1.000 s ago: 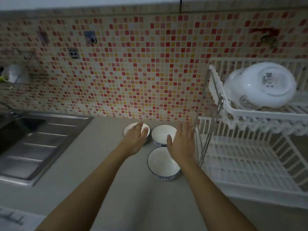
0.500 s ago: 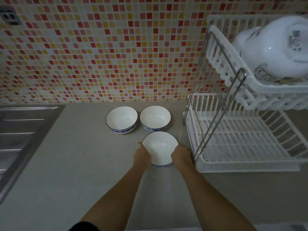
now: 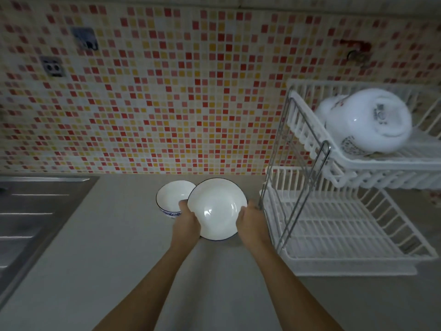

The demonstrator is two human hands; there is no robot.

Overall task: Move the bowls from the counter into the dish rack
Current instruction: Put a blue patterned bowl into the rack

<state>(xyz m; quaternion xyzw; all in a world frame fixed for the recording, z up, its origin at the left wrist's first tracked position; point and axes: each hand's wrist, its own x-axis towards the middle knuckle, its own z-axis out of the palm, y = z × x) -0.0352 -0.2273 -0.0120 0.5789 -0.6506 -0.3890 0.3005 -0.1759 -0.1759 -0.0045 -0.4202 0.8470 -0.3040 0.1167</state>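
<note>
The rack (image 3: 338, 225) lower tier was seen bare; no table bowl had been racked. One bowl (image 3: 216, 209) was held above the table (image 3: 95, 259), clamped by left grip (image 3: 187, 223) and right grip (image 3: 250, 223). A second bowl (image 3: 171, 197) remained behind.

Both bare forearms reach in from the near edge and run forward, converging toward the middle of the view. The left hand (image 3: 186, 223) is clasped against the left side of a white ceramic bowl with a thin dark rim (image 3: 216, 207), thumb raised along its rim and fingers hidden beneath. The right hand (image 3: 251, 222) grips the bowl's right side in the same way, thumb tip on the rim, knuckles turned up. The wrists are roughly level, palms facing each other across the bowl.
</note>
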